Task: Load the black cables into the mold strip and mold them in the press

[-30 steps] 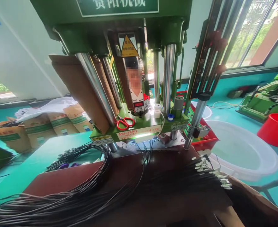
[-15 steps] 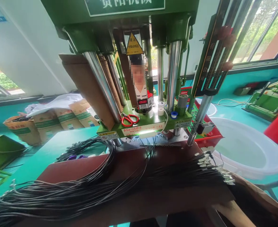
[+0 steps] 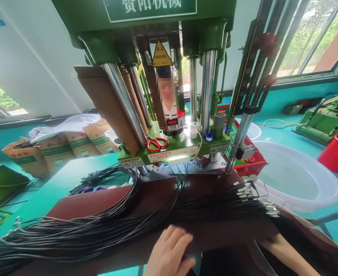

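Observation:
My left hand (image 3: 171, 251) is over the front edge of the dark red-brown board (image 3: 215, 234). Its fingers are slightly bent, the thumb stands apart, and nothing shows in it. Just beyond lies a long bundle of black cables (image 3: 99, 234) stretching across the board. Silvery ends (image 3: 245, 191) cluster at the bundle's right. At the lower right, my right hand (image 3: 268, 242) reaches in by the board's right end; its fingers are hidden in shadow, so what it touches cannot be made out.
Behind the board stands a green press (image 3: 174, 151) with steel columns. Red-handled scissors (image 3: 156, 143) and a blue-and-white tape roll (image 3: 209, 137) lie on its ledge. A few cables run beneath it. To the right are a white tub (image 3: 327, 191) and a red bucket (image 3: 337, 155).
My left hand has come into view from below, over the board's front edge. The right forearm shows more at lower right. The view has shifted slightly.

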`<state>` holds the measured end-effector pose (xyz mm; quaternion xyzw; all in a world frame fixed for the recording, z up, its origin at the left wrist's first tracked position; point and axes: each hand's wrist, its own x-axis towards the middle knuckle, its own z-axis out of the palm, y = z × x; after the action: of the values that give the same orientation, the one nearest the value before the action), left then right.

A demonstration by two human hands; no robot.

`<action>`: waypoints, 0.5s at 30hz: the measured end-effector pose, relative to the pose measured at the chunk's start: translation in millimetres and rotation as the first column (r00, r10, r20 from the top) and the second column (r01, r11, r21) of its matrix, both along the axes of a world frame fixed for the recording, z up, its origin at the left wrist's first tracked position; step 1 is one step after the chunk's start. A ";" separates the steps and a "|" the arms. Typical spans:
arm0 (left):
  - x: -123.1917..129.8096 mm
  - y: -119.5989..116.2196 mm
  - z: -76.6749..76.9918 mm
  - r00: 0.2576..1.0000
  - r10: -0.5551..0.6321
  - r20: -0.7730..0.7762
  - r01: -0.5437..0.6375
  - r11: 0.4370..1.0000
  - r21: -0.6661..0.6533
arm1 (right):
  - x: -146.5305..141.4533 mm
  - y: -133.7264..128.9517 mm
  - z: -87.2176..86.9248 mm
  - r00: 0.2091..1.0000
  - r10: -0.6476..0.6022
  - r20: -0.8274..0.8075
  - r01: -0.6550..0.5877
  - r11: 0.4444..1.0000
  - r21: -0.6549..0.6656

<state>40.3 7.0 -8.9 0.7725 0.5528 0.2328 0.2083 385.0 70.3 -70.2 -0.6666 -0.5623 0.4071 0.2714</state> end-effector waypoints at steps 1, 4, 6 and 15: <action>12.0 18.0 6.7 0.995 -0.045 -0.091 0.050 0.997 0.051 | 0.7 -0.6 0.0 1.000 0.002 0.005 -0.002 1.000 0.003; 40.2 61.2 26.0 0.943 -0.074 -0.325 0.098 0.994 0.056 | 4.6 -5.7 3.7 0.997 0.060 0.040 -0.061 0.998 0.025; 49.0 78.9 33.8 0.899 -0.111 -0.424 0.122 0.993 -0.001 | 7.9 -11.4 7.6 0.987 0.156 0.041 -0.158 0.986 0.047; 33.0 121.0 36.1 0.954 -0.288 0.088 0.301 0.920 -0.252 | 15.4 -38.0 36.1 0.949 0.279 0.146 -0.287 0.957 0.037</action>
<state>73.3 128.0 27.2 0.8064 0.4511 0.1425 0.3548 400.4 32.3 -34.2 -0.5978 -0.6810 0.3780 0.1895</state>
